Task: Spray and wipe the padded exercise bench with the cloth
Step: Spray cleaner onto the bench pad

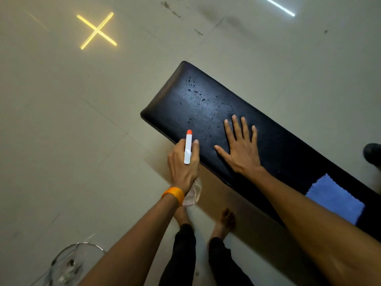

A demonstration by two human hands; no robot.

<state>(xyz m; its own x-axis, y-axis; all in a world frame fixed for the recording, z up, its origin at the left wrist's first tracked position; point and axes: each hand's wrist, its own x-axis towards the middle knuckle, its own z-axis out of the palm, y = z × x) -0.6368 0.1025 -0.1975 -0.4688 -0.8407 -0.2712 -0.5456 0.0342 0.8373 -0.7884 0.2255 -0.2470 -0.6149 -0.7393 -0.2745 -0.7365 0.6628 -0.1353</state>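
The black padded bench [185,108] runs from the middle of the view to the lower right, with droplets scattered over its far end. My left hand [182,162] grips a spray bottle [188,148] with a white head and orange nozzle, held at the bench's near edge and pointing across the pad. The bottle's clear body shows below my wrist. My right hand [240,147] lies flat on the pad, fingers spread, holding nothing. A blue cloth [336,201] rests on the bench at the right, partly hidden behind my right forearm.
The floor is pale tile, with a glowing yellow X [97,30] at the upper left. A round chrome stool or stand [72,263] sits at the bottom left. My bare feet [224,221] stand beside the bench. A dark object [372,153] lies at the right edge.
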